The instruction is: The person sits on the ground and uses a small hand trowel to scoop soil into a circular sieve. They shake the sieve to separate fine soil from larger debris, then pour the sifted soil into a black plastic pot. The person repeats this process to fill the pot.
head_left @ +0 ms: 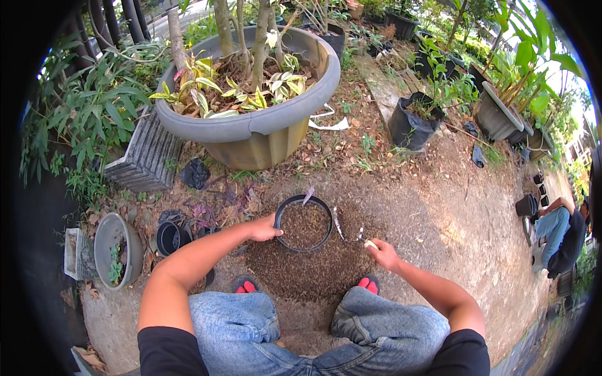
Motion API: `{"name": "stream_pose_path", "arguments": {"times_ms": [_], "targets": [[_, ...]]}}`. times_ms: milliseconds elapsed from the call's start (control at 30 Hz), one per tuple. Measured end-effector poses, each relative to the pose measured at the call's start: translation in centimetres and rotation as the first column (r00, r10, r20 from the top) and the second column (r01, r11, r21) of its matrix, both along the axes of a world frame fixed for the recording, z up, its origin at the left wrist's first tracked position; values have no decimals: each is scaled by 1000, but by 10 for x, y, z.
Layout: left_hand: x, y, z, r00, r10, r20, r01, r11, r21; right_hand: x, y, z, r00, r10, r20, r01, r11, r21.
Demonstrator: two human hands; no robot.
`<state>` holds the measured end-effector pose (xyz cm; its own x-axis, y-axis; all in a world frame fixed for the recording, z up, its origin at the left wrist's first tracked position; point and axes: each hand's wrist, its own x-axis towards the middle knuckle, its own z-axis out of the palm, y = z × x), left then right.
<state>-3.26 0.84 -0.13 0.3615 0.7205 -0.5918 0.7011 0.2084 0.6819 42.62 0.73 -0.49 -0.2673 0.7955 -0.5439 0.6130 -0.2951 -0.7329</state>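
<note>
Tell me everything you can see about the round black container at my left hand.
The round black container straight ahead of you has a thin rim, looks like plastic and opens upward. Dark crumbly soil shows inside. Your left hand grips its left side, and a pale purplish strip lies across the far rim. Loose soil spreads nearer you; the underside is hidden.
</note>
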Motion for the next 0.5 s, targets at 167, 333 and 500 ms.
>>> {"name": "stream_pose_path", "arguments": {"times_ms": [167, 333, 500], "targets": [[3, -3, 5, 999, 33, 14, -32, 999, -19, 9, 2, 2, 937, 111, 332, -167, 975, 147], [0, -2, 3, 999, 44, -8, -44, 998, -36, 8, 6, 6, 875, 182, 448, -260, 958, 118], [2, 0, 2, 999, 43, 16, -43, 999, -26, 9, 6, 6, 906, 141, 399, -203, 972, 119]]}}
